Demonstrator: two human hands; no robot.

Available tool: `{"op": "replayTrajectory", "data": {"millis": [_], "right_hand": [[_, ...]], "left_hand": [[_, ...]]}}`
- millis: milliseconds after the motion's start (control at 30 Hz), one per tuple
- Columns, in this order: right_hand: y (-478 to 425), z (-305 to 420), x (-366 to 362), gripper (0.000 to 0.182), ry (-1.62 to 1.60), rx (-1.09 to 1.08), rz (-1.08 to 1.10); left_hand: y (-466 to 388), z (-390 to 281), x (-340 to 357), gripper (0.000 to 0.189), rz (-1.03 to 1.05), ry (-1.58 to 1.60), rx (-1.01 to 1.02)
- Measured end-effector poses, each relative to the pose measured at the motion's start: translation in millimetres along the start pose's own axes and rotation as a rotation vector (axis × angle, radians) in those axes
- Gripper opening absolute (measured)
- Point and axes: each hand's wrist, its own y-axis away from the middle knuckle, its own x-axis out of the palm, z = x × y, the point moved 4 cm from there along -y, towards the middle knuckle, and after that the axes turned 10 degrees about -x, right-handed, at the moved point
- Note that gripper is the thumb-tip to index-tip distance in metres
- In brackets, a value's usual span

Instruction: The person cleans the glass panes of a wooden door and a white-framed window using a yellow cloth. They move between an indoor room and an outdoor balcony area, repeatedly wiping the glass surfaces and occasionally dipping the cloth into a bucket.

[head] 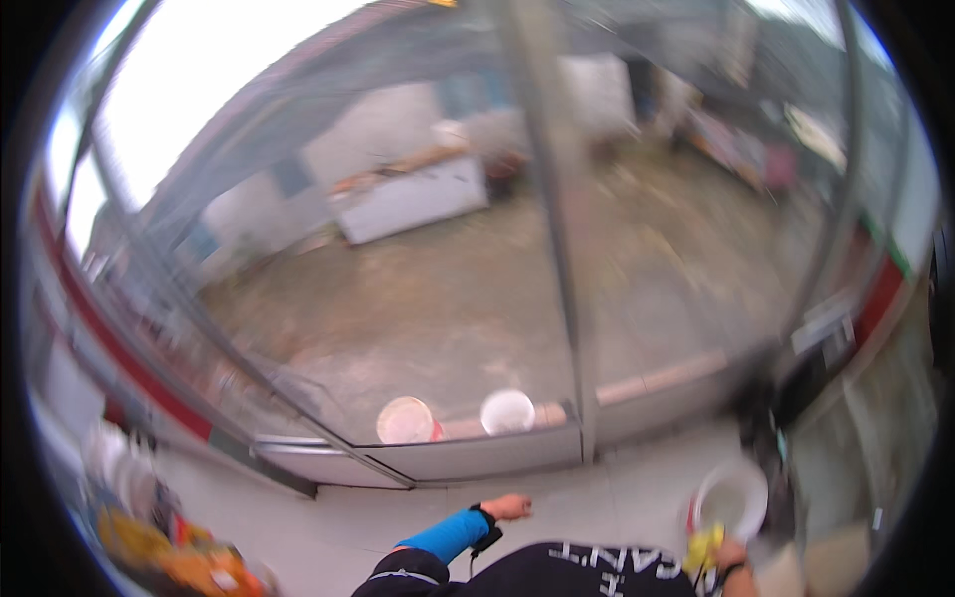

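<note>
My left hand [512, 507], past a blue sleeve and a black wrist strap, hangs over the pale tiled floor and touches nothing; its fingers look curled. At the lower right my right hand [731, 554] grips a yellow cloth [705, 548] beside the rim of a white bucket [746, 500]. What lies in the bucket is too blurred to tell.
Tall glass panels in a metal frame [578, 298] rise ahead. Beyond the glass stand two white buckets [404, 422], [507, 412] near a low ledge. Orange and yellow bags [201, 567] lie at the lower left. Dark objects [780, 477] stand right of the bucket.
</note>
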Motion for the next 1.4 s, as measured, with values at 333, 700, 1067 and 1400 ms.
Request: {"op": "replayTrajectory", "data": {"millis": [333,700,1067,1400], "right_hand": [[53.6,-31.1,-23.2,0.039,-0.48,0.018,-0.333],[-37.8,-155.8,34.4,0.042,-1.12,0.035,-0.551],[-133.2,-170.2,4.4,0.034,-1.726,0.059,-0.629],[-237.9,-199.6,46.3,0.037,-1.793,0.14,-0.68]], "left_hand": [[-49.5,-173.1,8.0,0.052,0.297,-0.203,0.054],[-133.5,-362.4,98.8,0.042,0.356,-0.219,0.176],[-151.1,-366.0,161.1,0.036,0.506,-0.314,0.205],[-133.3,-260.8,202.3,0.015,0.945,-0.292,0.107]]}}
